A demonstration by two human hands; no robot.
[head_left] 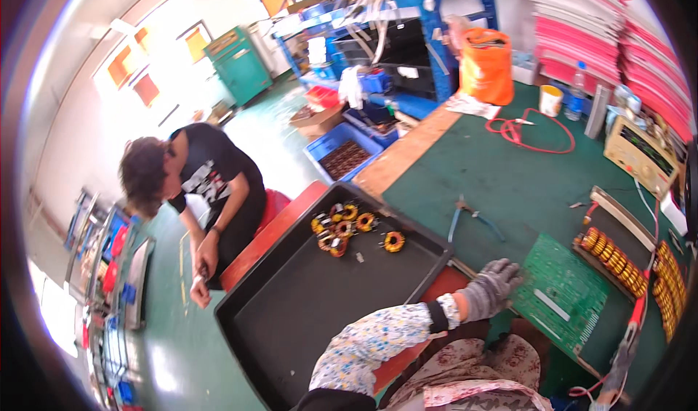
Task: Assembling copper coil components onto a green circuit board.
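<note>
My left hand (491, 289), in a grey glove, reaches to the left edge of a green circuit board (563, 291). Its fingers stretch out toward that edge, apparently holding nothing. The board lies flat on the green bench, with a pale rectangular strip on its face. At the lower right, my right hand (619, 364), also in a grey glove, is closed around a slim red tool (639, 311); its exact kind is unclear. Beyond the board, rows of yellow-wound toroid coils (613, 260) lie beside the red tool. Blue-handled pliers (465, 215) rest on the bench.
A black tray (291, 324) with several loose toroid coils (342, 229) stands left of the board. Past it sits a person (218, 171) in dark clothes. An orange bag (487, 66), a red cable (534, 146), a bottle (576, 95) and a beige instrument (640, 156) stand farther back.
</note>
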